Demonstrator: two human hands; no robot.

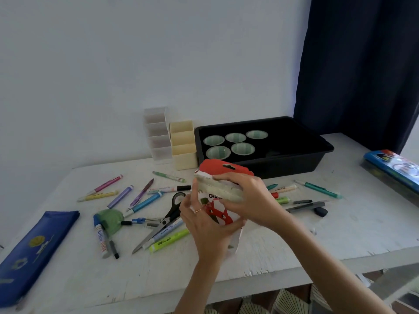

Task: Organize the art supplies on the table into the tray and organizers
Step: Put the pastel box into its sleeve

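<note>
Left hand (199, 223): grips the lower part of a red-and-white box (221, 200) from the left side, fingers spread on its printed face; a ring shows on one finger.
Right hand (244, 198): clasps the top of the same box, thumb on the near face, fingers over a pale inner sleeve at the top edge.
Box: held up above the table (294, 241), tilted, its red hang-tab pointing toward the tray (322, 152); the bottom flap hangs open.
Tray: black, at the back of the table right of centre, with five pale green cups (242, 148) inside on its left half.
Organizers: a cream one (183, 146) stands just left of the tray, touching or nearly so; a clear one (157, 134) stands just left of that, against the wall.
Loose supplies: pens and markers lie scattered across the table on both sides of the hands; scissors (162, 220) with black handles lie left of the left hand, over a yellow highlighter (169, 240).
Left edge: a blue pouch (34, 250) lies flat near the front corner; a white marker (101, 236) with a blue cap lies near a green lump (111, 220).
Right edge: a blue tin (392, 171) sits well apart from the tray; a dark eraser (320, 211) lies by a grey pen.
</note>
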